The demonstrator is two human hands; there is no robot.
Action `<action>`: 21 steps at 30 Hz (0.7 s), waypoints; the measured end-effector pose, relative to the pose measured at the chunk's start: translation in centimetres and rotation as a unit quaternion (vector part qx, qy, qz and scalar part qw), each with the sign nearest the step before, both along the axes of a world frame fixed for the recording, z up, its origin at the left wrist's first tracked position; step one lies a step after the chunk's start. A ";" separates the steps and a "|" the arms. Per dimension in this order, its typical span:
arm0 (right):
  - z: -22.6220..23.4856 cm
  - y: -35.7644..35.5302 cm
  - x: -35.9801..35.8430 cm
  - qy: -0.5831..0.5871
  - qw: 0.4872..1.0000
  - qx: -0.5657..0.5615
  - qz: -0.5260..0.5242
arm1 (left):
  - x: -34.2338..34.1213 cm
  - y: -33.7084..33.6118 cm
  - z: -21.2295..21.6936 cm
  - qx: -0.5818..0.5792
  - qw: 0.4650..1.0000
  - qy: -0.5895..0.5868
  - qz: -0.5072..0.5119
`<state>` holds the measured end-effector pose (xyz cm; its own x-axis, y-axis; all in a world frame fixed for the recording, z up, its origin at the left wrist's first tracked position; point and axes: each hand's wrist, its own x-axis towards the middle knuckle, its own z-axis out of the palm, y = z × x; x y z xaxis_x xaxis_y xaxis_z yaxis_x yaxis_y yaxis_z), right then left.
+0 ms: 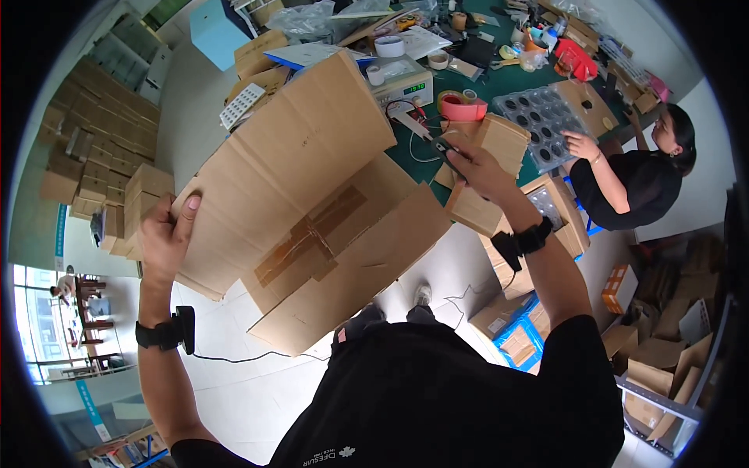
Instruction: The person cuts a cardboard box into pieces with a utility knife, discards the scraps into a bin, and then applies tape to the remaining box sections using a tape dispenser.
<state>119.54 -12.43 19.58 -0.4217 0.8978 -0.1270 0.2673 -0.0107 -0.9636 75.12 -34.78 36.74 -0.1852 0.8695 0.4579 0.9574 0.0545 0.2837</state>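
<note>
My left hand [168, 228] grips the left edge of a large brown cardboard box [289, 148], thumb on its near face. The box is tilted, with its flaps spread, and brown tape [335, 210] runs over the inner panel. To the right of the box, my right hand [480, 168] is closed around a small dark handheld tool [446, 151]. Its far end points toward the table, and its exact kind is hard to make out. Below the right hand lies an opened smaller carton [488, 148].
A cluttered green table [499, 78] holds a meter with a lit display [409, 86], a red tape roll [460, 105] and a clear tray of dark round parts [542, 121]. At right a person [640, 175] sits touching the tray. Stacked cartons [101, 156] stand at left.
</note>
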 end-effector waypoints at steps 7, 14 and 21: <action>6.7 4.2 -3.2 -0.227 0.911 0.254 0.232 | -2.6 0.9 -3.7 -0.059 0.998 -0.003 0.035; 7.9 5.2 -2.3 -0.313 0.876 0.182 0.319 | -5.2 4.0 -10.4 -0.314 0.943 -0.088 0.067; 6.4 3.7 -2.3 -0.400 0.836 0.183 0.328 | -3.7 3.8 -14.9 -0.365 0.927 -0.089 0.006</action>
<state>117.21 -8.76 26.01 -0.7493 0.5481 -0.3717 0.6615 0.6465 -0.3802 71.42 -30.96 21.80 -0.2133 0.9326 -0.2910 0.8967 0.3052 0.3205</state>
